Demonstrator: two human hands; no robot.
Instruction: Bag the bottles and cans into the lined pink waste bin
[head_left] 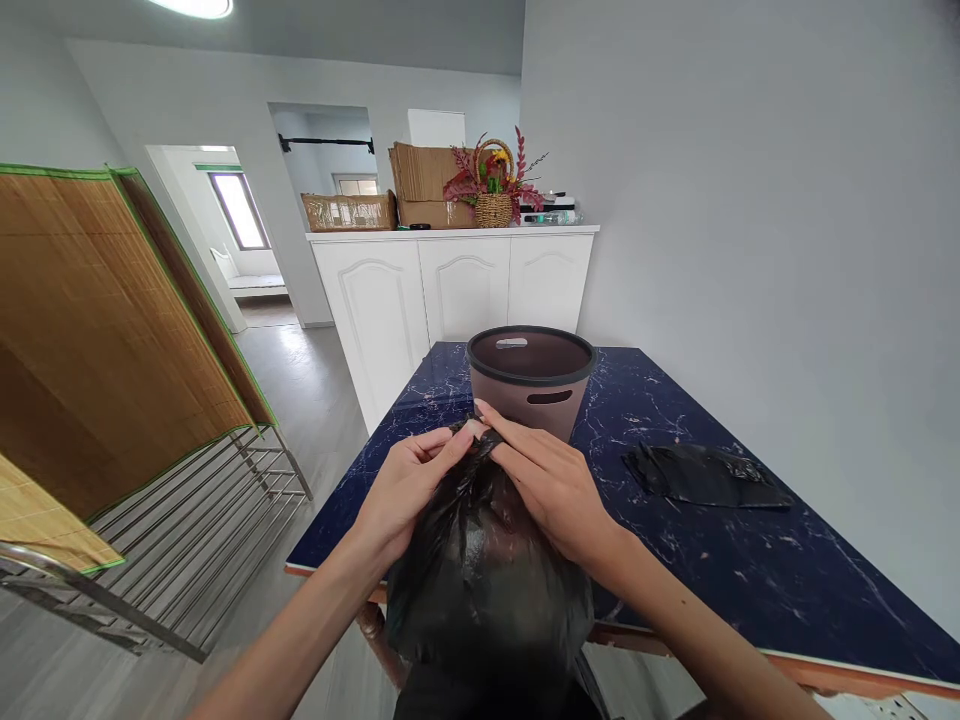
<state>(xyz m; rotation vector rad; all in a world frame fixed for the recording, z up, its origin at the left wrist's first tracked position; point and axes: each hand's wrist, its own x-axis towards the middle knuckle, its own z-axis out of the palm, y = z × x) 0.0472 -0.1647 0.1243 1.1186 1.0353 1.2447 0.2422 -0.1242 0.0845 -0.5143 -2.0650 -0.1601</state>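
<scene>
The gathered neck of a bulging black translucent plastic bag is pinched from both sides by the left grip and the right grip, fingertips pressed together on the film. The bag is held at the near edge of a dark blue marbled counter; its contents are veiled by the film and cannot be told. Just beyond the hands, a round brown plastic bin with a black rim and slotted handles is stood upright, its bottom hidden from view. Bare surface is left between the bin and a flat black plastic bundle on the right. The counter's left edge is bordered by open grey floor, its right side by a plain grey wall. Across the floor, a metal slatted rack is partly covered by brown bamboo mats
</scene>
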